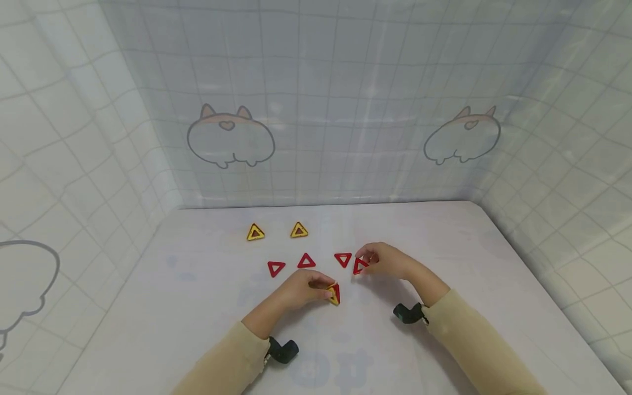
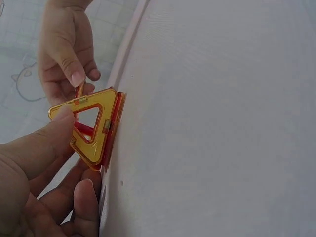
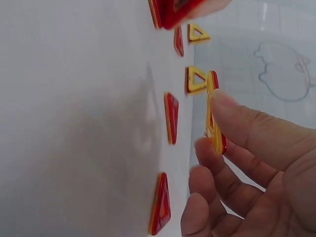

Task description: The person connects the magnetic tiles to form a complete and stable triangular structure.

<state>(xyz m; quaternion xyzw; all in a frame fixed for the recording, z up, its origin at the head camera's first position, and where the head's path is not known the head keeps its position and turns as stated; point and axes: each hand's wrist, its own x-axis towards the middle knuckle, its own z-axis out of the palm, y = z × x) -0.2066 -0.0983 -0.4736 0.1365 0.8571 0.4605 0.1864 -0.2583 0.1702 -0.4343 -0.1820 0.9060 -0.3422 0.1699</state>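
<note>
Head view. A yellow-and-red triangular assembly (image 1: 334,295) is pinched at the fingertips of the left hand (image 1: 303,289), above the near middle of the white table (image 1: 395,356). A red triangular tile (image 1: 359,267) is grasped by the right hand (image 1: 387,259), set farther back and to the right. Between the hands and the far edge, three loose red triangles are laid out: one at left (image 1: 276,268), one at centre (image 1: 306,261), one at right (image 1: 343,259), the last just beside the right hand's tile. Behind these, two yellow triangles (image 1: 255,232) (image 1: 299,230) are placed apart. Both forearms are covered by beige sleeves (image 1: 476,340), with a black device (image 1: 283,351) worn at each wrist.

Left wrist view. The assembly's yellow face, pierced by a triangular opening, is pressed by the left thumb; red is seen behind it. The number of layers cannot be told. The right hand is shown beyond, its tile mostly hidden.

Right wrist view. The right hand's tile is held nearly edge-on between thumb and fingers, yellow on one side, red on the other. The assembly is cut off at the top.
</note>
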